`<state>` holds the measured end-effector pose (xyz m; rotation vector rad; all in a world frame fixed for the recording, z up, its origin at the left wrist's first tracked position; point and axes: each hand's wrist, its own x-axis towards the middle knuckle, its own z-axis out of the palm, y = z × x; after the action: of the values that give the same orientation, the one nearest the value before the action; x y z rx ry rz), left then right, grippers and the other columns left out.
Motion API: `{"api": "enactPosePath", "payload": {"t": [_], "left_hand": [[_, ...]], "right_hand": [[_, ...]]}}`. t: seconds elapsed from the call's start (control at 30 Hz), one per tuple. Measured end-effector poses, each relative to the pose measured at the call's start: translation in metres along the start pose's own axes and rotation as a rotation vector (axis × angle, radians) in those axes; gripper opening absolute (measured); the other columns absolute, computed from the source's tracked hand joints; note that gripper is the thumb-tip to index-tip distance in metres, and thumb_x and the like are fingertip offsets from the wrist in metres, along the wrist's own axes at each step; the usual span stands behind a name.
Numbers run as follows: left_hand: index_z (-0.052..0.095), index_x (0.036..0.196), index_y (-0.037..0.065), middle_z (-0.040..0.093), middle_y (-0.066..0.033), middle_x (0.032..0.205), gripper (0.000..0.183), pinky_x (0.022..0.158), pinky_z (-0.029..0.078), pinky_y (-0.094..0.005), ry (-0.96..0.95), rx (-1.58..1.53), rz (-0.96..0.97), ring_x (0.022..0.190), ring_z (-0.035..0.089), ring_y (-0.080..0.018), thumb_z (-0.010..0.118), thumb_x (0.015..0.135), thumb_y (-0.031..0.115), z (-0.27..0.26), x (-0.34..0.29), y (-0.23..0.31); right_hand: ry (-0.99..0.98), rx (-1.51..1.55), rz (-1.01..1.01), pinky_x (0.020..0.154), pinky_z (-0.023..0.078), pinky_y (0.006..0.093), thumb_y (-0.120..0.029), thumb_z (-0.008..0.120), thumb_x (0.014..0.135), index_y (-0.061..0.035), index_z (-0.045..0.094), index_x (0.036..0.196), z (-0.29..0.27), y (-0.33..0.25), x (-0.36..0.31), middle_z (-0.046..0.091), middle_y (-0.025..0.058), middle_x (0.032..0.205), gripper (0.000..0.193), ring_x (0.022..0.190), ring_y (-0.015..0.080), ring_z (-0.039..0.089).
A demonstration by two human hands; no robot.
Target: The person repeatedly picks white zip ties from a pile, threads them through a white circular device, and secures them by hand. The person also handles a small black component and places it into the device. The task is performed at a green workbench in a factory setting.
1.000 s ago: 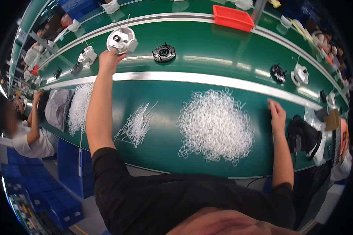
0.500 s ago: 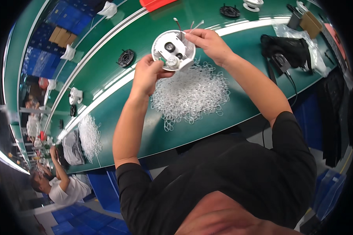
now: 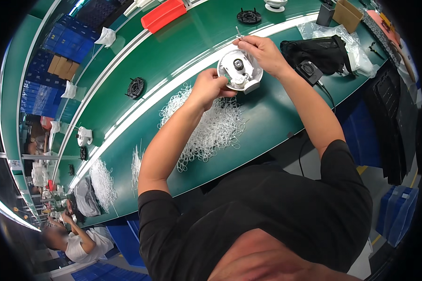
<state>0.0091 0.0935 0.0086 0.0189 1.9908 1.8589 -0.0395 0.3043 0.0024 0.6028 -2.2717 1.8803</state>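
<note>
My left hand grips the lower left rim of a round white plastic part with a dark centre, held above the green belt. My right hand is at the part's top edge and pinches a thin white cable tie that sticks up from the fingers. Below both hands a loose heap of white cable ties lies on the green conveyor table.
A black mesh bag and a small black device with a cable lie to the right. Black round parts, a red tray and a cardboard box sit farther back. Another tie pile and a seated person are at lower left.
A second ago my left hand reached to the far belt for the white part while the right rested on the table; since then both hands hold the part over the tie heap.
</note>
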Motion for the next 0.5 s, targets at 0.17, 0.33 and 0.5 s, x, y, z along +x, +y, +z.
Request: {"api": "enactPosePath", "payload": {"t": [0.17,0.33,0.5], "left_hand": [[0.055,0.113,-0.011,0.067,-0.0191,0.102,0.027,0.069,0.062,-0.0300,-0.039,0.013,-0.086,0.077,0.071,-0.0229,0.056,0.092,0.007,0.006,0.020,-0.010],[0.060,0.113,-0.005,0.067,-0.0117,0.100,0.028,0.063,0.059,-0.0279,0.108,0.082,0.117,0.070,0.066,-0.0152,0.061,0.098,0.019,-0.007,0.038,-0.006],[0.066,0.108,-0.004,0.068,-0.0086,0.095,0.017,0.069,0.058,-0.0266,0.205,0.031,0.362,0.075,0.065,-0.0127,0.062,0.097,0.009,-0.019,0.056,0.013]], "right_hand": [[-0.092,-0.052,0.142,0.079,0.049,0.0255,-0.022,0.056,0.100,-0.0014,0.068,0.120,-0.010,0.024,0.002,0.067,0.0016,0.088,0.031,0.085,0.0083,0.059],[-0.132,-0.096,0.142,0.073,0.049,0.0252,-0.025,0.057,0.100,-0.0023,0.069,0.121,-0.012,0.027,0.004,0.066,0.0009,0.085,0.033,0.080,0.0086,0.058],[-0.186,-0.082,0.152,0.071,0.048,0.0248,-0.024,0.060,0.098,-0.0011,0.070,0.117,-0.013,0.024,0.014,0.066,0.0014,0.083,0.032,0.078,0.0084,0.058]]}}
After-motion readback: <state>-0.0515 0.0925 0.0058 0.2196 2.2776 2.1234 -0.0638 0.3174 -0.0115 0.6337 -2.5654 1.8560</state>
